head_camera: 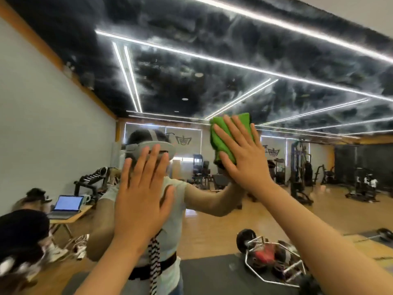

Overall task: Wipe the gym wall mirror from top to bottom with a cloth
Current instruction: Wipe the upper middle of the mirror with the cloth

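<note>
Now the flat-fingered right hand [240,158] presses the green cloth [243,122] high on the mirror [202,226], most glass lying below it, the empty left hand [142,196] resting flat to its left.

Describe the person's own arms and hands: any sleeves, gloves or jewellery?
The left hand and right hand are bare: no gloves, rings or watch show. The forearms are uncovered along their visible length. The reflection in the mirror shows a pale short-sleeved top.
</note>
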Demonstrator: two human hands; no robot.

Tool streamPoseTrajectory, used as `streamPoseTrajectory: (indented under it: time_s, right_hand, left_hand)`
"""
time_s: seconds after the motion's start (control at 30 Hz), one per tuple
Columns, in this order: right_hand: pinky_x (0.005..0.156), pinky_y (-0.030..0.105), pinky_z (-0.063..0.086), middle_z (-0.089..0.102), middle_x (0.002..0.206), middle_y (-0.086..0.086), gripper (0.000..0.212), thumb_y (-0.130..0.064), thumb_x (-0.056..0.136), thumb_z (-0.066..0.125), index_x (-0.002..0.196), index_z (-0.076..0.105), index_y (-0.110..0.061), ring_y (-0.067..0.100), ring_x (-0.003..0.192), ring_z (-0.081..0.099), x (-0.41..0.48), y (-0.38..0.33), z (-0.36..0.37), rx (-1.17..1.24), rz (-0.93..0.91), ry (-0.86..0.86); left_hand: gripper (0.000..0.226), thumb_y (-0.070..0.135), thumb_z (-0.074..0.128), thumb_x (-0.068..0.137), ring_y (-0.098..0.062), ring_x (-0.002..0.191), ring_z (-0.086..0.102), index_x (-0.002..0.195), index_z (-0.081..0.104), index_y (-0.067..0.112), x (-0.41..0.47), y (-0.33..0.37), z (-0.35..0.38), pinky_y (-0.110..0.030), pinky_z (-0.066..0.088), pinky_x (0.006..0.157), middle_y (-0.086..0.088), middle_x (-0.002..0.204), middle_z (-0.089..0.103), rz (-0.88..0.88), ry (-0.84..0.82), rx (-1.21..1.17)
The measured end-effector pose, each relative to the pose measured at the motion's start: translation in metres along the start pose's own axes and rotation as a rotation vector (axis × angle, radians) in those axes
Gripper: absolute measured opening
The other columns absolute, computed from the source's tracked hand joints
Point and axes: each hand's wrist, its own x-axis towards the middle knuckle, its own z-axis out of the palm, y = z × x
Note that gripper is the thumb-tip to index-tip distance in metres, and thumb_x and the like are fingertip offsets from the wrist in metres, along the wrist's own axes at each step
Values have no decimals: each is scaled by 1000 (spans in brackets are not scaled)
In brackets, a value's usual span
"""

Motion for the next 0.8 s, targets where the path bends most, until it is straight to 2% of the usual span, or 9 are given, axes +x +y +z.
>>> streamPoseTrajectory:
  time_s: [0.1,0.2,0.27,0.37,0.43,0.5,0.57,0.7,0.8]
  right_hand:
    - [121,53,9,16,164,-2,57,-43,101,29,155,23,-29,16,153,6,-20,47,-7,33,352,66]
    - [123,51,2,8,166,-2,58,-42,101,23,157,17,-29,16,153,0,-5,33,-3,72,724,143]
    - [122,51,-3,1,166,-1,59,-40,101,22,158,10,-29,18,153,-3,8,-3,5,35,782,132]
    - [122,51,-1,12,164,3,58,-38,99,30,156,22,-26,23,153,6,5,-43,12,48,402,132]
    - [122,55,6,21,162,6,57,-36,98,36,153,30,-24,25,152,13,-7,-25,7,22,72,50]
    - [121,56,10,24,162,6,57,-37,98,37,153,28,-24,23,151,14,-16,12,-1,-19,-79,-11]
    - [121,55,12,24,162,5,57,-37,98,36,153,27,-26,20,151,13,-25,41,-8,-10,68,8]
    - [123,50,5,13,165,-1,59,-41,99,24,156,22,-28,16,152,5,-6,29,-6,99,794,203]
    - [123,50,0,7,166,-1,60,-40,99,21,158,15,-29,18,153,0,15,-15,9,31,791,195]
  left_hand:
    - [71,42,31,97,-28,155,9,159,18,9,-1,3,0,-48,4,125,-11,168,9,-14,9,10]
    - [71,41,30,98,-28,155,10,160,16,10,0,3,0,-47,3,125,-11,168,9,-13,16,14]
    - [71,41,31,98,-28,155,8,160,13,11,-1,2,-1,-47,2,125,-11,168,8,-8,12,14]
    - [71,41,31,99,-27,155,7,160,11,12,-1,0,-2,-49,5,125,-11,168,7,0,-3,-3]
    - [70,41,30,99,-27,155,6,160,10,12,-1,-1,-3,-50,6,125,-10,168,6,5,-2,-16]
    - [70,42,28,100,-27,155,6,160,11,12,-1,-1,-3,-50,6,125,-10,168,5,-1,-15,-23]
    - [70,43,27,100,-27,155,5,161,10,12,-1,0,-1,-50,6,125,-10,168,3,-11,-32,-24]
    - [72,39,32,97,-29,155,9,160,13,12,-1,-1,3,-50,5,125,-11,168,8,-12,-8,-49]
    - [73,39,33,94,-28,155,10,159,13,14,1,8,2,-48,1,125,-10,167,12,-68,35,-109]
